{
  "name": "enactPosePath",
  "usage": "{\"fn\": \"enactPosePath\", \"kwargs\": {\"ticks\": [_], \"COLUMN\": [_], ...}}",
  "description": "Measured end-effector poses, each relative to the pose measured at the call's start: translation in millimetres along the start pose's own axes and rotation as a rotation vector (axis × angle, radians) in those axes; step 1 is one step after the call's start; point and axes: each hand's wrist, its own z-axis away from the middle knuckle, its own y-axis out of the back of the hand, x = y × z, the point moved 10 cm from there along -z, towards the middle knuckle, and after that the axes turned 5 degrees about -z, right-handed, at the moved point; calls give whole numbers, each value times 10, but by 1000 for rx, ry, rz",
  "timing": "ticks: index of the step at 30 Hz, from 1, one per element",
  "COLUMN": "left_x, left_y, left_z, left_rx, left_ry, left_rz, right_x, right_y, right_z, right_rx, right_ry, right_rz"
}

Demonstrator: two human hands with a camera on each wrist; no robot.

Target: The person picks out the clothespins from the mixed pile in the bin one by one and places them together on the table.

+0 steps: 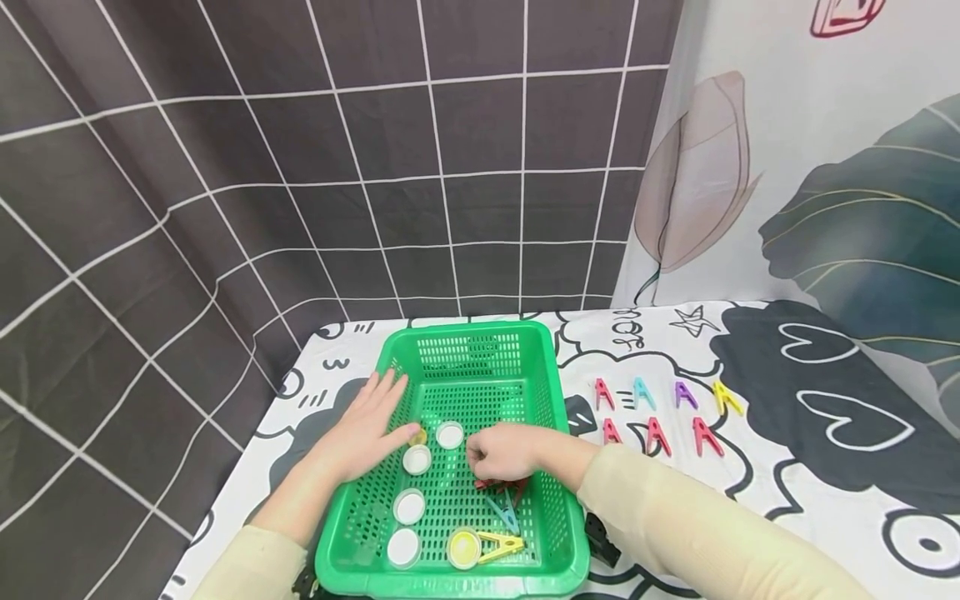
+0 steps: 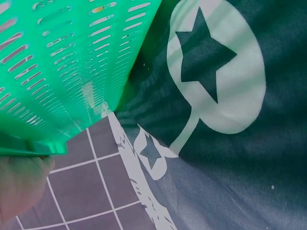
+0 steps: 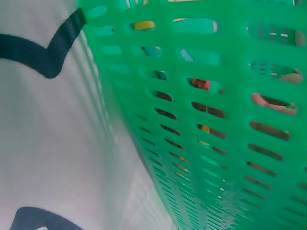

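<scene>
A green plastic basket [image 1: 551,400] stands on the table. My left hand [image 1: 369,427] lies over its left rim with the fingers straight; in the left wrist view part of that hand [image 2: 24,187] touches the rim. Inside the basket, my right hand [image 1: 504,452] has its fingers curled, just above red clothespins [image 1: 517,490]. Whether it grips one is hidden. Beside these lie a blue clothespin [image 1: 506,512] and a yellow clothespin [image 1: 501,546]. Several round white caps [image 1: 450,435] are spread along the basket floor, with a yellow-centred cap [image 1: 464,549] near the front.
To the right of the basket, clothespins lie in two rows on the patterned cloth: a back row with red, light blue [image 1: 642,392], purple [image 1: 684,394] and yellow [image 1: 726,397] ones, and a front row of red ones [image 1: 657,435]. A dark gridded curtain [image 1: 480,208] hangs behind.
</scene>
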Motion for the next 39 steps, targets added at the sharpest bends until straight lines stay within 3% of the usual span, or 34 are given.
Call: {"fn": "enactPosePath", "kwargs": {"ticks": [4, 6, 12, 16, 23, 29, 34, 39], "left_x": [10, 15, 8, 0, 11, 4, 7, 15], "left_y": [9, 15, 13, 12, 21, 11, 9, 15], "left_z": [-3, -4, -10, -5, 9, 13, 14, 16], "left_rx": [2, 0, 1, 0, -4, -1, 6, 12], "left_ry": [-7, -8, -5, -2, -1, -1, -7, -12], "left_rz": [-2, -3, -11, -10, -2, -2, 0, 3], "right_x": [-8, -28, -23, 12, 86, 79, 130, 182], "right_y": [-90, -84, 79, 83, -20, -120, -164, -141], "right_z": [3, -2, -34, -65, -45, -45, -61, -49], "right_rx": [-81, -76, 74, 107, 26, -71, -100, -62], "right_ry": [6, 23, 50, 22, -99, -110, -127, -180], "right_rz": [-31, -62, -4, 89, 165, 188, 195, 216]}}
